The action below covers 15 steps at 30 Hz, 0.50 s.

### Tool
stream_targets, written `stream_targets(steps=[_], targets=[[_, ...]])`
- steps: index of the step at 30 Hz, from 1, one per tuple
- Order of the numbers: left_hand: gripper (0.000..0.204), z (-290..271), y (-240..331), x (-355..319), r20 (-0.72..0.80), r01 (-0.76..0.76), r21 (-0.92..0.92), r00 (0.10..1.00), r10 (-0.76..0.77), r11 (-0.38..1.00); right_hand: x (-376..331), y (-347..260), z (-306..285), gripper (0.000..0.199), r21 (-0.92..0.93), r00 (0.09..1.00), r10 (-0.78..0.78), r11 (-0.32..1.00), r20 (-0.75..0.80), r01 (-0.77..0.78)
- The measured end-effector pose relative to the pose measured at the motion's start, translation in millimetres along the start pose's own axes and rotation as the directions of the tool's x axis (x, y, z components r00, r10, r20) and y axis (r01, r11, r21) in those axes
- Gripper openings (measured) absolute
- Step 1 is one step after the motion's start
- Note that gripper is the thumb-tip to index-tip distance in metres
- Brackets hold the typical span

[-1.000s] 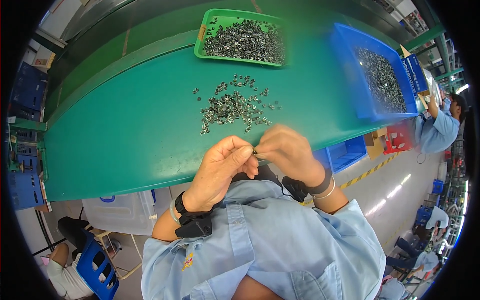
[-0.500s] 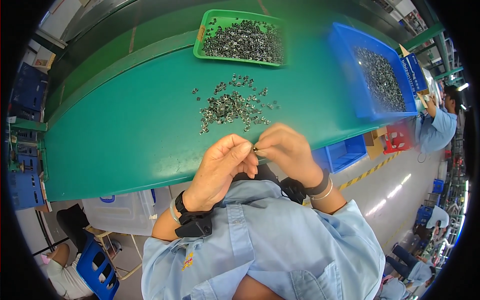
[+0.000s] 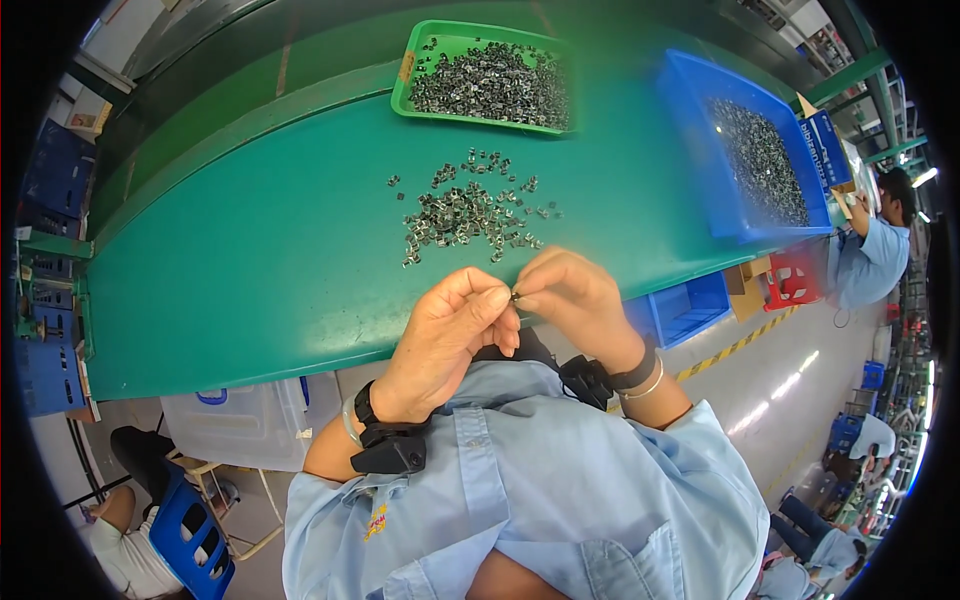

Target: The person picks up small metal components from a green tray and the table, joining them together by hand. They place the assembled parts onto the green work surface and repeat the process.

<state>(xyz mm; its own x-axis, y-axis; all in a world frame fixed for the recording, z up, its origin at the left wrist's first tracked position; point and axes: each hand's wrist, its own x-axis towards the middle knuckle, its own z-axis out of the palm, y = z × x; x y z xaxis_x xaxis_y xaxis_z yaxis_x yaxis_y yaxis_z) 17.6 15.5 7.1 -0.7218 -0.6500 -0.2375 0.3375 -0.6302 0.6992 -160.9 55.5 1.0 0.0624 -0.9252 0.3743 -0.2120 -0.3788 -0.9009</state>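
Note:
My left hand and my right hand meet over the near edge of the green table. Between their fingertips is a small dark metal part, mostly covered by the fingers. Both hands are closed in a pinch on it. Just beyond my hands lies a loose pile of small black-and-silver metal parts, with several scattered singly around it. A green tray farther back holds a heap of similar parts.
At the right of the table stands a blue bin full of small metal parts. Below the table edge are another blue bin and a red stool. A co-worker is at the far right; a clear plastic box sits lower left.
My hands stay together at nearly the same spot, with the right fingers shifting slightly around the small part. The pile and trays look unchanged.

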Motion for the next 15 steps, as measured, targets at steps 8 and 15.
stream_targets(steps=[8, 15], targets=[[0.017, -2.1, 3.1, -0.8, -0.014, 0.009, 0.04, 1.0, -0.008, 0.999, 1.9, -1.3, -0.4, 0.016, -0.1, 0.998, -0.05, 0.994, 0.025, 0.052], [0.016, -4.0, 3.0, -0.5, 0.005, 0.027, 0.026, 1.0, -0.027, 0.999, 0.8, -1.0, 0.8, 0.019, -0.174, 0.998, -0.058, 0.983, 0.01, 0.058]])
